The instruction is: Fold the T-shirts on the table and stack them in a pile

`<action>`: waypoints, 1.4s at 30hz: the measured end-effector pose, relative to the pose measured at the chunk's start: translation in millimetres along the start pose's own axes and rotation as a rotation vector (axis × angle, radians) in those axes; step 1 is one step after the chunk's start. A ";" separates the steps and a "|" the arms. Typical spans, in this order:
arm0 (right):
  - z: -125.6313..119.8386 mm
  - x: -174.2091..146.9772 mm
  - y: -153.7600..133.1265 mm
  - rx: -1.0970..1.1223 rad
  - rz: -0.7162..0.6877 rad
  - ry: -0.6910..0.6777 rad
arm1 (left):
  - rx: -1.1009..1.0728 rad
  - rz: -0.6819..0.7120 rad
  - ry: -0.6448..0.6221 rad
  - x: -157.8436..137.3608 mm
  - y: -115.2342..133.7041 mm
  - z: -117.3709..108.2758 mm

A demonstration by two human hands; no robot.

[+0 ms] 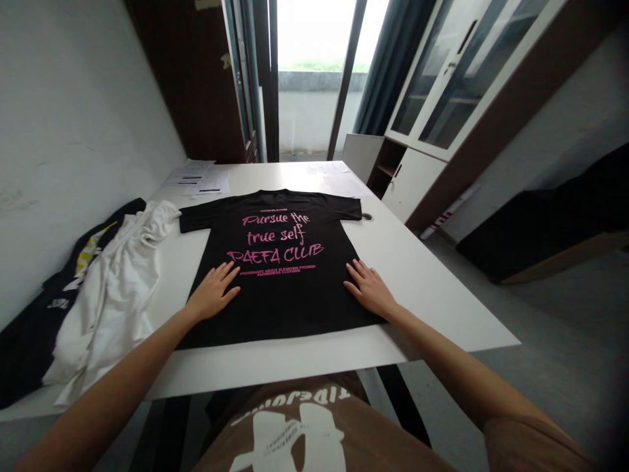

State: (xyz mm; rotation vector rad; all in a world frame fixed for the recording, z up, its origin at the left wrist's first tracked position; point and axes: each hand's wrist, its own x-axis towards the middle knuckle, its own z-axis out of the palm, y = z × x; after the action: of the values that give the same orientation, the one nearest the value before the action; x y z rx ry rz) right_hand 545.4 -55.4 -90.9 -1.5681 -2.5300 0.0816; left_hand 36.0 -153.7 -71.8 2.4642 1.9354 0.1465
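Observation:
A black T-shirt [285, 301] with pink lettering lies spread flat on the white table [427, 282], its neck toward the window and its hem near the table's front edge. My left hand [215, 292] rests on the shirt's left side, fingers stretched out and lying flat beside the print. On the opposite side edge, my right hand [369, 287] lies palm down with its fingers extended and slightly apart. Neither hand grips the cloth. Both sleeves of the shirt are spread outward.
To the left, a crumpled white garment [118, 282] and a dark garment [73, 269] lie along the wall. Paper sheets [201, 178] sit at the table's far left, more papers [331, 177] at the far right. A cabinet [417, 170] with a lower door open stands beyond.

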 end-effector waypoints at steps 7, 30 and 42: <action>7.5 25.2 20.1 -0.002 0.053 0.013 | -0.026 0.060 -0.051 18.5 39.6 -3.8; 6.3 196.8 95.7 -0.035 0.350 0.110 | -0.271 0.849 -0.133 112.6 284.1 -11.6; 8.5 224.9 116.0 0.015 0.418 0.160 | -0.266 0.908 -0.068 149.6 314.6 -1.9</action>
State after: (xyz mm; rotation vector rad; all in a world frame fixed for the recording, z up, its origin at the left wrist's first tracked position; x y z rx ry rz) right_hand 548.6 197.8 -89.9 -1.9845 -2.0456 0.0243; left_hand 375.8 -83.8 -40.0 2.8624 0.5888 0.2831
